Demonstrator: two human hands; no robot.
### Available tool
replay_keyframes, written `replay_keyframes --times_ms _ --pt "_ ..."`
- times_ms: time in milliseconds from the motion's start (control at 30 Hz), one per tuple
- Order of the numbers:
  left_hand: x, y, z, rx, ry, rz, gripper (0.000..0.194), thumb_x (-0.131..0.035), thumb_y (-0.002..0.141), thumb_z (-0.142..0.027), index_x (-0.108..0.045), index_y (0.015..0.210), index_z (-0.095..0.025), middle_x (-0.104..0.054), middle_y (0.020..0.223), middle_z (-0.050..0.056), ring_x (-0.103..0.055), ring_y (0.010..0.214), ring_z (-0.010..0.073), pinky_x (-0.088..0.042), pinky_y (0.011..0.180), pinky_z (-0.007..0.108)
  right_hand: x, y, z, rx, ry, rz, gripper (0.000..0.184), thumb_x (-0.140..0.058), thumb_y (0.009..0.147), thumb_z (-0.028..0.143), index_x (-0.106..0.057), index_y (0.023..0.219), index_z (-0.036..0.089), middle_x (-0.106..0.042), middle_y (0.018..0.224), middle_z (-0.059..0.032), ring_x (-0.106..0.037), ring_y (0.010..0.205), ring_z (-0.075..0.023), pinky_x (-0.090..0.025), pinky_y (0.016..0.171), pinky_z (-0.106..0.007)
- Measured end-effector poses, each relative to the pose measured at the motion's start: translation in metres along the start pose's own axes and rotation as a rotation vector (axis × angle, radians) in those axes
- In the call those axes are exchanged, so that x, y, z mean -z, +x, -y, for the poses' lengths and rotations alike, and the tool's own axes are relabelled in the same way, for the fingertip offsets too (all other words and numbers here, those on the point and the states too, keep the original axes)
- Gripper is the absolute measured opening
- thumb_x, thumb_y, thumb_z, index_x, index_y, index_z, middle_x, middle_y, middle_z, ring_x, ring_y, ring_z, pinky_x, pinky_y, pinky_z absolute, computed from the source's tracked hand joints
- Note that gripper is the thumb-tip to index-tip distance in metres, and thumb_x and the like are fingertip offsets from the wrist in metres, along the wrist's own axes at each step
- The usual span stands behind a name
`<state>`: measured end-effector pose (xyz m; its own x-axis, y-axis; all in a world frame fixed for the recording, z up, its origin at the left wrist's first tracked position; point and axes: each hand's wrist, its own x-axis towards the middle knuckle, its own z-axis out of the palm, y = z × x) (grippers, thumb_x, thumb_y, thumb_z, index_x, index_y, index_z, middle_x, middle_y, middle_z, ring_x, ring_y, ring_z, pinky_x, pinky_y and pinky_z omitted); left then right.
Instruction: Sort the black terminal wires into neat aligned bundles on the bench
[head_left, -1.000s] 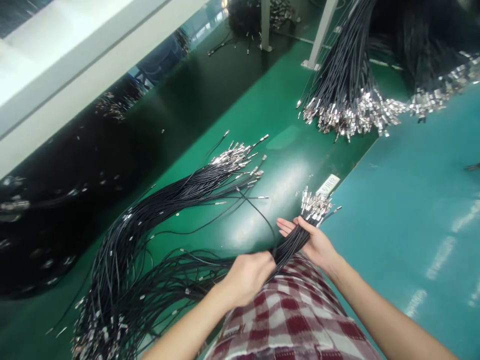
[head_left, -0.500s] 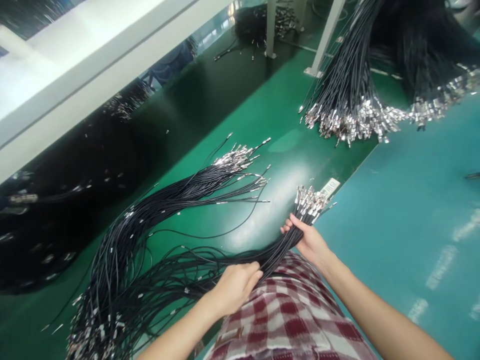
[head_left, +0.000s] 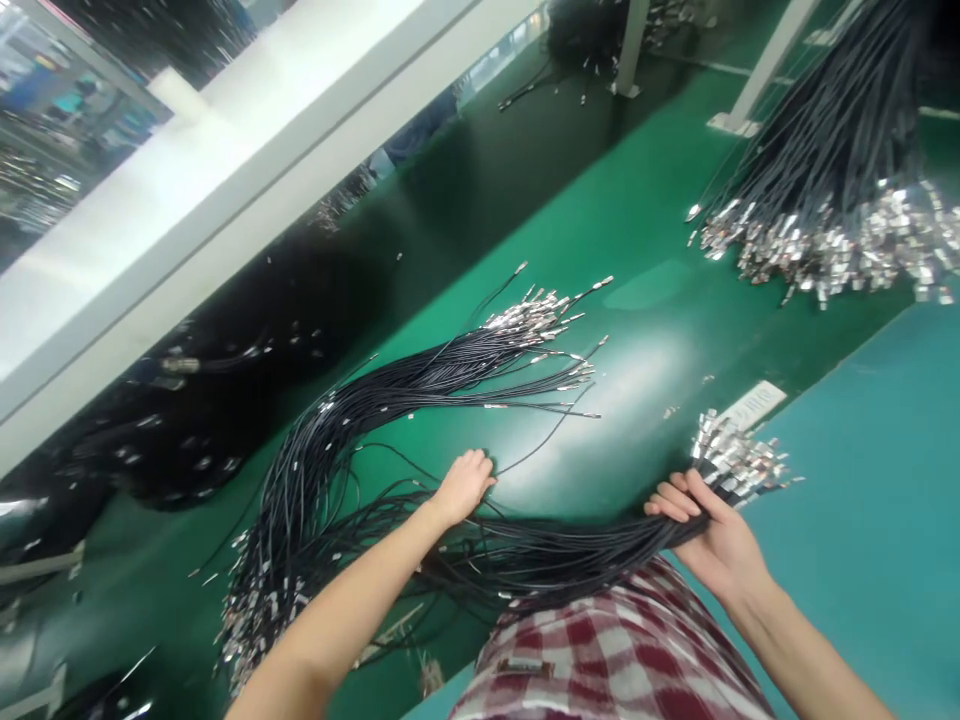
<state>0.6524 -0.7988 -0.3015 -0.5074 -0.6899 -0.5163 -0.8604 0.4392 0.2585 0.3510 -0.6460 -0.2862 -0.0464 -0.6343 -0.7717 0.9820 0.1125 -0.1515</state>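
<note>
My right hand [head_left: 716,540] is closed around a bundle of black cables [head_left: 577,550], just below its silvery metal terminals [head_left: 739,455]. From there the bundle runs left across my lap and fans out over the floor. My left hand [head_left: 465,485] has its fingers curled over one loose black cable [head_left: 551,432], which shows on both sides of the hand. Just beyond it a second cable bundle [head_left: 420,385] lies curved on the green floor, its terminal ends [head_left: 532,315] pointing right.
At the upper right, a thick hank of cables [head_left: 847,120] hangs down with its metal ends low. A white table frame [head_left: 247,190] crosses the upper left, with dark cable heaps [head_left: 187,430] beneath. A white label [head_left: 757,405] sticks to the floor near the right-hand terminals.
My left hand has left the held bundle and moved to the single loose cable. My right hand keeps its hold near the terminals. The camera view has swung left.
</note>
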Motion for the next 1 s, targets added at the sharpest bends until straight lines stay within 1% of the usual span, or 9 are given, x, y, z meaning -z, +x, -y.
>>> replay_keyframes --times_ms 67,133,233,333,433,600,733,833,1000 --pt "0.007 -0.012 0.010 -0.016 -0.071 0.018 0.013 -0.044 0.096 -0.026 -0.053 0.091 -0.019 -0.060 0.090 0.005 -0.058 0.080 0.0188 -0.044 0.076 0.031 0.001 0.004 0.000 -0.008 -0.009 -0.022 0.042 -0.086 0.063 0.028 -0.045 0.067 0.020 -0.033 0.051 0.0104 -0.034 0.044 -0.0054 -0.052 0.057 -0.025" --pt "0.021 -0.022 0.006 -0.041 -0.240 -0.068 0.018 -0.037 0.099 -0.030 -0.053 0.100 -0.020 -0.058 0.081 0.001 -0.056 0.072 0.0161 -0.043 0.071 0.028 -0.002 0.009 0.001 -0.009 -0.034 -0.024 0.039 -0.086 0.063 0.027 -0.048 0.069 0.020 -0.034 0.050 0.0107 -0.036 0.043 -0.0053 -0.053 0.057 -0.025" --pt "0.035 -0.033 -0.022 -0.159 -0.537 -0.180 0.025 -0.037 0.100 -0.036 -0.055 0.107 -0.019 -0.058 0.078 0.000 -0.055 0.071 0.0140 -0.043 0.069 0.025 -0.014 0.017 0.001 -0.001 -0.105 -0.032 0.030 -0.084 0.067 0.024 -0.055 0.073 0.019 -0.046 0.053 0.0086 -0.044 0.043 -0.0062 -0.055 0.056 -0.024" --pt "0.027 -0.048 -0.054 -0.245 -0.713 -0.160 0.027 -0.037 0.100 -0.036 -0.057 0.105 -0.018 -0.061 0.081 0.002 -0.054 0.069 0.0124 -0.043 0.066 0.023 -0.028 0.023 0.002 -0.002 -0.180 -0.059 0.019 -0.077 0.073 0.022 -0.060 0.076 0.018 -0.071 0.085 -0.0061 -0.067 0.072 -0.0151 -0.058 0.068 -0.027" --pt "0.005 -0.069 -0.072 -0.324 -0.721 -0.087 0.024 -0.038 0.100 -0.031 -0.057 0.106 -0.018 -0.065 0.089 0.004 -0.058 0.076 0.0132 -0.045 0.071 0.024 -0.036 0.027 0.003 -0.007 -0.206 -0.019 0.014 -0.072 0.079 0.025 -0.061 0.076 0.017 -0.070 0.110 -0.0164 -0.066 0.108 -0.0259 -0.056 0.088 -0.033" --pt "-0.012 -0.098 -0.079 -0.407 -0.682 0.012 0.023 -0.038 0.100 -0.026 -0.060 0.106 -0.019 -0.067 0.093 0.006 -0.061 0.083 0.0151 -0.045 0.074 0.024 -0.039 0.031 0.007 -0.050 -0.265 -0.019 0.016 -0.066 0.085 0.026 -0.059 0.073 0.018 -0.070 0.111 -0.0170 -0.063 0.114 -0.0277 -0.053 0.094 -0.038" --pt "-0.005 -0.103 -0.084 -0.296 -0.851 -0.105 0.023 -0.037 0.101 -0.027 -0.057 0.103 -0.018 -0.062 0.080 0.004 -0.057 0.073 0.0127 -0.045 0.070 0.023 -0.039 0.031 0.011 -0.139 -0.310 -0.088 0.014 -0.063 0.087 0.023 -0.059 0.075 0.018 -0.071 0.108 -0.0169 -0.066 0.109 -0.0273 -0.055 0.091 -0.039" --pt "0.006 -0.099 -0.086 -0.315 -0.884 -0.103 0.022 -0.035 0.101 -0.026 -0.055 0.101 -0.017 -0.057 0.074 0.001 -0.053 0.068 0.0114 -0.044 0.067 0.022 -0.039 0.029 0.014 -0.166 -0.329 -0.081 0.012 -0.065 0.086 0.023 -0.060 0.076 0.017 -0.073 0.098 -0.0153 -0.070 0.101 -0.0264 -0.053 0.093 -0.039" --pt "0.015 -0.094 -0.091 -0.509 -0.601 0.058 0.023 -0.035 0.101 -0.025 -0.057 0.103 -0.018 -0.062 0.088 0.005 -0.055 0.079 0.0144 -0.042 0.074 0.024 -0.046 0.028 0.020 -0.297 -0.389 0.203 0.018 -0.074 0.078 0.029 -0.062 0.079 0.016 -0.071 0.108 -0.0176 -0.065 0.110 -0.0292 -0.046 0.103 -0.043"
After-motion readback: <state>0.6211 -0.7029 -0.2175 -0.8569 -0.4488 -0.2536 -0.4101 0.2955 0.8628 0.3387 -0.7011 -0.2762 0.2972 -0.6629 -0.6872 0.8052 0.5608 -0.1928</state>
